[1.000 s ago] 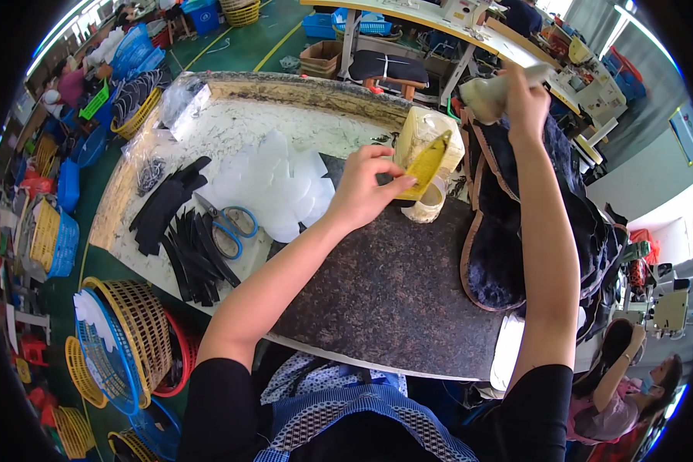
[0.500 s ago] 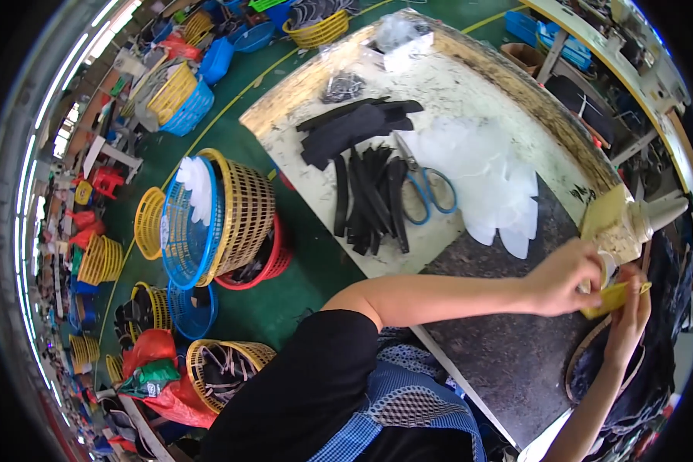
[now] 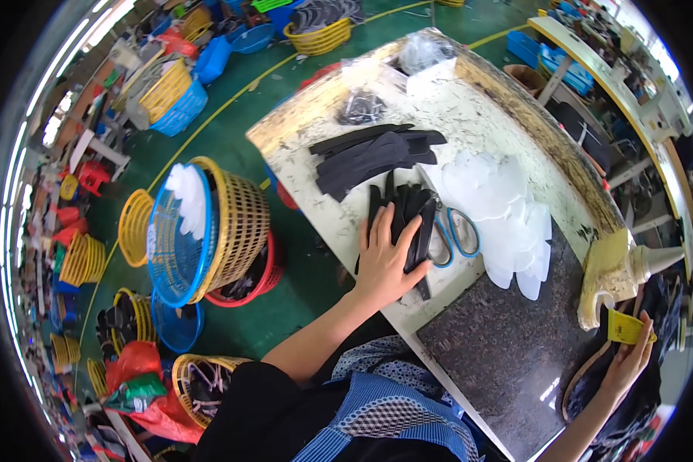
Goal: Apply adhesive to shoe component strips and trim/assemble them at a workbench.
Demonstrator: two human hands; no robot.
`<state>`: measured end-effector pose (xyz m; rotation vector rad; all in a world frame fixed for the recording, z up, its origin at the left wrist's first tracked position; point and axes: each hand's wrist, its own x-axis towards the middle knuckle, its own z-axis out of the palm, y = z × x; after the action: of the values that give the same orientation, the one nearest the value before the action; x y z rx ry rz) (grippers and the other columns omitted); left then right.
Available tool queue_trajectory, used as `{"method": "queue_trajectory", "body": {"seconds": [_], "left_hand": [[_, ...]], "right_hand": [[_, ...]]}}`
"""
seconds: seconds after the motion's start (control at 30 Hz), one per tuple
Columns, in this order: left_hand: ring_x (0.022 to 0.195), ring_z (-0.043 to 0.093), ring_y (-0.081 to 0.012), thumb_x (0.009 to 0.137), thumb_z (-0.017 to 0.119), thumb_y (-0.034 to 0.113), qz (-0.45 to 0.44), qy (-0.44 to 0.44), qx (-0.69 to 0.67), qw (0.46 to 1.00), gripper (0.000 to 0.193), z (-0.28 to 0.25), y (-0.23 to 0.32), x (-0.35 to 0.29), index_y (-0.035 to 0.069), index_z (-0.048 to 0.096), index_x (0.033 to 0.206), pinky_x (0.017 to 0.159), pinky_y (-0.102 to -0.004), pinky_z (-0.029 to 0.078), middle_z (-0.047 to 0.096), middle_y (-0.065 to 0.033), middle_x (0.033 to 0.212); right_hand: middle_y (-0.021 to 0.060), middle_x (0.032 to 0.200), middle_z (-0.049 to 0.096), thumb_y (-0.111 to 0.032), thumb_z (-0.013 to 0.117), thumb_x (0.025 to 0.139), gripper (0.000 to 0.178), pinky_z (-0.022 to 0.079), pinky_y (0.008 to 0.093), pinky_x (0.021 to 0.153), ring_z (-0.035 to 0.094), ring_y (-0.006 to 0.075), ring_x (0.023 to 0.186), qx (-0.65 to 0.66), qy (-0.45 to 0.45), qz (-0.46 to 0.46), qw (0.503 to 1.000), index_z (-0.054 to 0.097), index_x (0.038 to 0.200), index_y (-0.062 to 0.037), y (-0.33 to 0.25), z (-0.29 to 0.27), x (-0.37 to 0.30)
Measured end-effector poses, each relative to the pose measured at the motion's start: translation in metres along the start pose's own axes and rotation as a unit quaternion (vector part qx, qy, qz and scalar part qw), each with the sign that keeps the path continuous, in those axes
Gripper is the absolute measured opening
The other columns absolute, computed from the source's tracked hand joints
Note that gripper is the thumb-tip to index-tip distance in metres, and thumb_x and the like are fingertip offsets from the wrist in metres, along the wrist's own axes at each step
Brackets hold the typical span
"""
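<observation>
My left hand (image 3: 389, 258) lies on a bundle of black strips (image 3: 410, 212), fingers spread over them and thumb apart at their right side. A pair of scissors with blue handles (image 3: 463, 235) rests just right of the strips. Above them is a stack of wider, curved black pieces (image 3: 373, 162). My right hand (image 3: 631, 360), at the far right, has its fingers closed at the edge of a small flat yellow piece (image 3: 625, 327), whose kind I cannot make out. Beside it stands a worn cream-coloured machine head (image 3: 604, 273) with a pale cone on its side.
White translucent cut shapes (image 3: 508, 215) overlap on the worktable (image 3: 458, 296), next to a dark speckled slab (image 3: 500, 354). Clear plastic bags (image 3: 426, 52) lie at the table's far corner. Stacked yellow and blue baskets (image 3: 242, 231) stand on the green floor at left.
My left hand has left the yellow piece by the machine and moved left onto the black strips. My right hand stays at the yellow piece. The whole view has shifted slightly.
</observation>
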<state>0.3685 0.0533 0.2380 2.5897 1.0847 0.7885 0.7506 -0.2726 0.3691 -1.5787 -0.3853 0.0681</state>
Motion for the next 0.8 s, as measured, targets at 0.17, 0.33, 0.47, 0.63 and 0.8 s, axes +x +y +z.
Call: {"method": "queue_trajectory", "body": {"seconds": [0.17,0.33,0.47,0.63,0.8], "left_hand": [[0.138,0.042,-0.0418,0.081,0.074,0.027,0.17,-0.144,-0.153,0.963,0.069,-0.022,-0.023,0.02,0.019,0.05,0.146,0.116,-0.0574,0.029,0.038,-0.0257,0.152],[0.145,0.03,-0.0444,0.074,0.083,0.043,0.099,-0.079,-0.17,0.977,0.101,-0.015,-0.01,0.029,0.002,0.034,0.153,0.116,-0.0584,0.023,0.035,-0.0218,0.156],[0.139,0.034,-0.0486,0.073,0.084,0.044,0.014,-0.112,-0.043,0.993,0.11,-0.018,-0.002,0.014,0.01,0.024,0.159,0.115,-0.0576,0.024,0.032,-0.032,0.152],[0.133,0.044,-0.0448,0.075,0.076,0.01,-0.002,-0.103,-0.063,0.993,0.101,-0.014,0.01,0.026,0.01,0.02,0.159,0.106,-0.0511,0.041,0.042,-0.0264,0.144],[0.101,0.06,-0.043,0.07,0.073,0.002,-0.012,-0.104,0.057,0.993,0.101,-0.021,0.012,0.027,0.009,0.025,0.158,0.085,-0.049,0.052,0.056,-0.0218,0.112]], "right_hand": [[0.0004,0.115,0.069,-0.028,0.06,0.104,0.033,0.036,0.0137,0.057,0.05,-0.002,0.072,-0.071,0.021,-0.034,0.997,0.067,0.127,-0.0061,-0.02,-0.022,-0.008],[-0.0022,0.079,0.061,-0.031,0.058,0.105,0.033,0.031,0.0191,0.049,0.042,0.003,0.055,-0.264,0.051,-0.077,0.96,0.073,0.116,-0.004,-0.062,-0.013,-0.036],[0.0001,0.075,0.061,-0.022,0.059,0.105,0.025,0.037,0.0207,0.05,0.049,0.0042,0.056,-0.287,0.011,-0.119,0.95,0.072,0.11,-0.0012,-0.065,0.015,-0.023],[0.0113,0.078,0.069,-0.016,0.066,0.098,0.02,0.049,0.027,0.058,0.062,0.012,0.062,-0.389,-0.049,-0.177,0.903,0.07,0.105,0.0024,-0.022,0.046,-0.007],[0.0201,0.081,0.066,-0.012,0.065,0.097,0.015,0.051,0.0343,0.062,0.068,0.0262,0.067,-0.4,-0.08,-0.255,0.877,0.069,0.1,0.0022,0.029,0.052,0.0]]}}
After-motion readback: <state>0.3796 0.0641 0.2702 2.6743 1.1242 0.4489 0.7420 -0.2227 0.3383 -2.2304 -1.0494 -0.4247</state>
